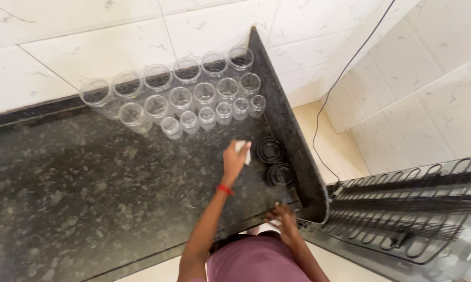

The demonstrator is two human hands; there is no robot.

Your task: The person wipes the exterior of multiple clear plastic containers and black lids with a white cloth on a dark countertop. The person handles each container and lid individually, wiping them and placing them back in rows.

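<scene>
While my left hand [234, 161] reaches out over the dark granite counter [89, 193], its fingers are pinched on a small white cloth [244, 150] at their tips. Just to its right, near but apart, stand two stacks of black lids [275, 163], one behind the other along the counter's edge. Beyond the cloth, well apart, the clear glass jars [183, 94] line up in three rows against the tiled wall [89, 31]. My right hand [283, 215] rests curled on the counter's near corner, gripping nothing else, so the left is far nearer the lids.
</scene>
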